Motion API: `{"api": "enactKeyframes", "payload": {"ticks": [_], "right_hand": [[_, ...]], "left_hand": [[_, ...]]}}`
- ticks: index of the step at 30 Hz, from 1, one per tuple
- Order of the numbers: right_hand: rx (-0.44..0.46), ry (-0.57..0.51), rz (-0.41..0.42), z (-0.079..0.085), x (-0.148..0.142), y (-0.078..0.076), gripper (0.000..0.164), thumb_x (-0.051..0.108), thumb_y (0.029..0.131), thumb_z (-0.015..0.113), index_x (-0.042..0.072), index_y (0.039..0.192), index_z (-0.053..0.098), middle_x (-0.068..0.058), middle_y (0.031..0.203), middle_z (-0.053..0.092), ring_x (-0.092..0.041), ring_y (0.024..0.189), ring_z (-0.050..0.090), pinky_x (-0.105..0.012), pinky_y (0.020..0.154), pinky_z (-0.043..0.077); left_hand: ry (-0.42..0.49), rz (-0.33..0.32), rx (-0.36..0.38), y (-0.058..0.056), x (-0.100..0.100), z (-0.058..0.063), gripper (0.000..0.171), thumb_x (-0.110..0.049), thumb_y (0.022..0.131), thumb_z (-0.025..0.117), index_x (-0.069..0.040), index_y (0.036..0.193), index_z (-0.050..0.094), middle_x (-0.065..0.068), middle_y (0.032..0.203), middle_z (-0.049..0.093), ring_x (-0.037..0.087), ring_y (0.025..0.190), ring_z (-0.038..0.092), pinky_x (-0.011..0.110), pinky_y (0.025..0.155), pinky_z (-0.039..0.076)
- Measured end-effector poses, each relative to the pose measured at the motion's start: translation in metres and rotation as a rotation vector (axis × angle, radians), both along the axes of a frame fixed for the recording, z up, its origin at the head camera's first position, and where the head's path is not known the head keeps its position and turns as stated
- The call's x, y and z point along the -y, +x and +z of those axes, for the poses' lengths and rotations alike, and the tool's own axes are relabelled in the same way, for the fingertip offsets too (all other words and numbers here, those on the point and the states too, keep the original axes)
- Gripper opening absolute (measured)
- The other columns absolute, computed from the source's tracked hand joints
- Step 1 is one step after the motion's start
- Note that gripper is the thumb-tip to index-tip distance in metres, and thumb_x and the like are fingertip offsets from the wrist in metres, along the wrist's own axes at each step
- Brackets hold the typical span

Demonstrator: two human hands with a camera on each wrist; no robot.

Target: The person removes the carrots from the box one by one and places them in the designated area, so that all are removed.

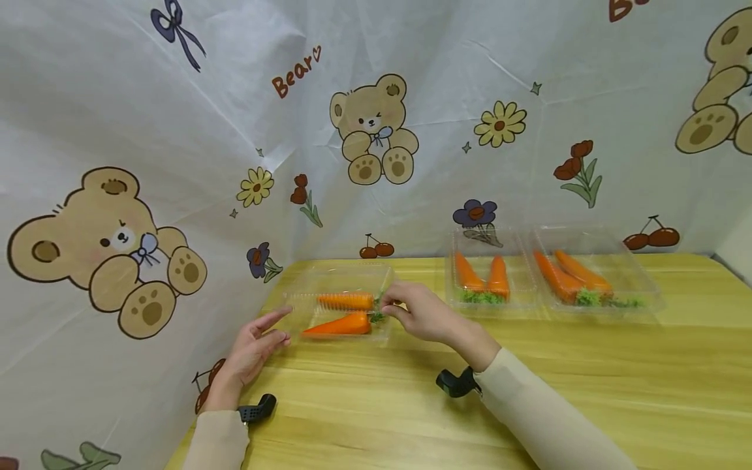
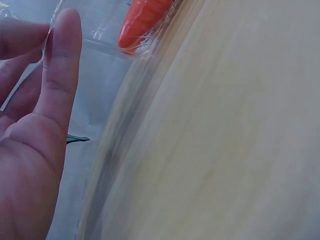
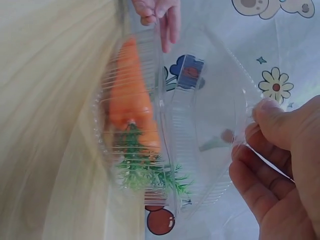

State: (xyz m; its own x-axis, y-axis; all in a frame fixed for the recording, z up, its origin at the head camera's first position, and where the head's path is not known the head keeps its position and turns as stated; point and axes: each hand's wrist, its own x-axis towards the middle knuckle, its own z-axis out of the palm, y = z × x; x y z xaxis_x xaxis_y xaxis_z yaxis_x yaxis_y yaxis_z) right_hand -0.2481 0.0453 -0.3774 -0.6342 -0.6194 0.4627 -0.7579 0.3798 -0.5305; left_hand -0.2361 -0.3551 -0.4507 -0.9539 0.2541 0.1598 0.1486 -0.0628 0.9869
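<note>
A clear plastic clamshell box (image 1: 296, 320) lies on the table at left with its hinged lid (image 3: 215, 115) raised. Two orange carrots with green tops lie in it, the front carrot (image 1: 341, 325) smooth and the rear carrot (image 1: 346, 301) seen through ribbed plastic. My right hand (image 1: 420, 310) pinches the lid's edge between thumb and fingers, as the right wrist view shows. At the box's left end is my left hand (image 1: 252, 349), its thumb and fingers extended close to the plastic. Whether it touches the box I cannot tell.
Two more clear boxes, one middle box (image 1: 529, 297) and one right box (image 1: 652, 294), stand at the back right, each with two carrots inside. A bear-print cloth (image 1: 435, 65) hangs behind and to the left of the wooden table (image 1: 352, 405).
</note>
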Motion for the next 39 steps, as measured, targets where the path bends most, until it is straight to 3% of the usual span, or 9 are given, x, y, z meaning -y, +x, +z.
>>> {"api": "enactKeyframes", "payload": {"ticks": [5,10,14,18,22,33,39], "right_hand": [[0.003,-0.044,-0.006,0.003,0.001,-0.002,0.005,0.01,0.102,0.064,0.012,0.098,0.067,0.0,0.1,0.069,-0.014,0.097,0.066,-0.036,0.09,0.059],[0.002,-0.135,-0.02,0.008,0.006,-0.005,0.005,0.01,0.102,0.064,0.013,0.098,0.066,-0.001,0.1,0.068,-0.016,0.094,0.063,-0.04,0.085,0.057],[0.007,-0.206,-0.09,0.011,0.009,-0.01,0.006,0.012,0.103,0.062,0.012,0.102,0.068,-0.003,0.101,0.069,-0.02,0.089,0.061,-0.039,0.076,0.052],[0.075,-0.28,-0.171,0.014,0.01,-0.016,0.014,0.017,0.105,0.061,0.008,0.111,0.07,-0.005,0.108,0.069,-0.024,0.1,0.063,-0.046,0.09,0.055],[0.177,-0.341,-0.201,0.017,0.011,-0.023,0.022,0.022,0.106,0.059,0.007,0.119,0.069,-0.007,0.12,0.068,-0.026,0.116,0.062,-0.053,0.106,0.052],[0.4,-0.567,-0.177,0.014,0.014,-0.043,0.033,0.02,0.109,0.053,0.006,0.139,0.058,-0.017,0.143,0.058,-0.034,0.133,0.057,-0.053,0.112,0.047],[0.536,-0.638,-0.201,0.006,0.015,-0.057,0.039,0.025,0.111,0.048,0.011,0.147,0.053,-0.015,0.154,0.05,-0.033,0.142,0.048,-0.055,0.12,0.04]], "left_hand": [[0.003,-0.001,0.019,0.0,-0.001,0.002,0.043,0.009,0.1,0.056,0.027,0.137,0.044,-0.008,0.148,0.056,0.012,0.091,0.068,0.027,0.085,0.063],[0.004,0.011,0.031,0.001,-0.001,0.004,0.042,0.008,0.099,0.058,0.027,0.134,0.047,-0.006,0.151,0.055,0.012,0.093,0.069,0.027,0.085,0.063],[-0.011,0.027,0.037,0.001,0.0,0.005,0.042,0.006,0.1,0.059,0.026,0.135,0.048,-0.006,0.151,0.054,0.011,0.093,0.068,0.026,0.085,0.063],[-0.025,0.041,0.042,0.002,-0.001,0.005,0.041,0.003,0.101,0.06,0.025,0.134,0.049,-0.007,0.15,0.055,0.01,0.09,0.068,0.026,0.085,0.063],[-0.032,0.06,0.056,0.002,-0.003,0.004,0.042,0.002,0.1,0.061,0.026,0.134,0.049,-0.005,0.151,0.055,0.01,0.089,0.068,0.025,0.085,0.062],[-0.034,0.059,0.052,0.003,-0.004,0.004,0.043,0.003,0.101,0.06,0.026,0.135,0.048,-0.003,0.154,0.052,0.01,0.089,0.068,0.024,0.086,0.062],[-0.029,0.061,0.056,0.002,-0.006,0.004,0.041,0.003,0.101,0.059,0.025,0.135,0.05,-0.006,0.151,0.054,0.011,0.09,0.068,0.025,0.086,0.062]]}}
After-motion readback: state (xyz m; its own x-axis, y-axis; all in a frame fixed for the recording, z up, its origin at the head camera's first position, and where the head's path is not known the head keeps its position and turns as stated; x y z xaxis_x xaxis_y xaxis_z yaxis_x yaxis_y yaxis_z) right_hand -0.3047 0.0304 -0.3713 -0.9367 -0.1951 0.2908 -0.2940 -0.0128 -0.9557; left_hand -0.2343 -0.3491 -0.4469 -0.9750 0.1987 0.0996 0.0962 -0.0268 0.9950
